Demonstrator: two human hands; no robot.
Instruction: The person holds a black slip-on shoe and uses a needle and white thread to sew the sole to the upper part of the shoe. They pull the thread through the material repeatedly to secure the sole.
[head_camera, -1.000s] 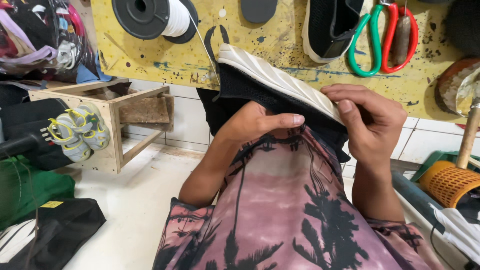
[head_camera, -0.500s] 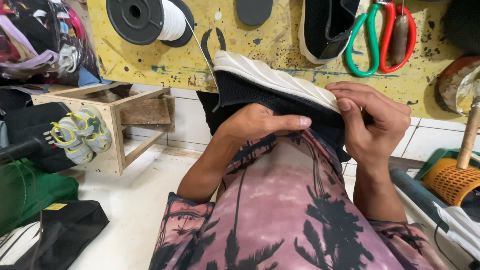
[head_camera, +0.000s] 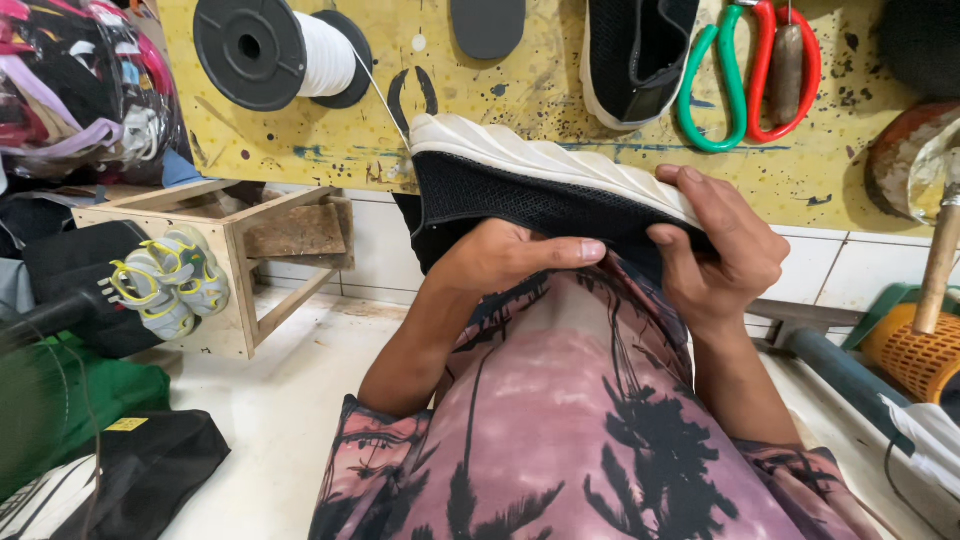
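Your left hand (head_camera: 505, 255) presses the black mesh of the shoe (head_camera: 540, 185); your right hand (head_camera: 720, 250) pinches its white sole edge. It rests sole-up against your lap. A loosened pinch could let it slide off.

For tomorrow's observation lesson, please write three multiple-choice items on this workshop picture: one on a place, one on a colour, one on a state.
1. Where is the spool of white thread?
A. on the yellow board
B. on the floor
C. inside the wooden stool

2. What colour is the sole of the held shoe?
A. red
B. white
C. green

3. How is the shoe held?
A. by the left hand only
B. lying untouched
C. by both hands, sole up

Answers: 1 A, it hangs on the yellow board near the top left. 2 B, the ridged sole is white over black mesh. 3 C, the left hand and right hand both grip it with the sole on top.
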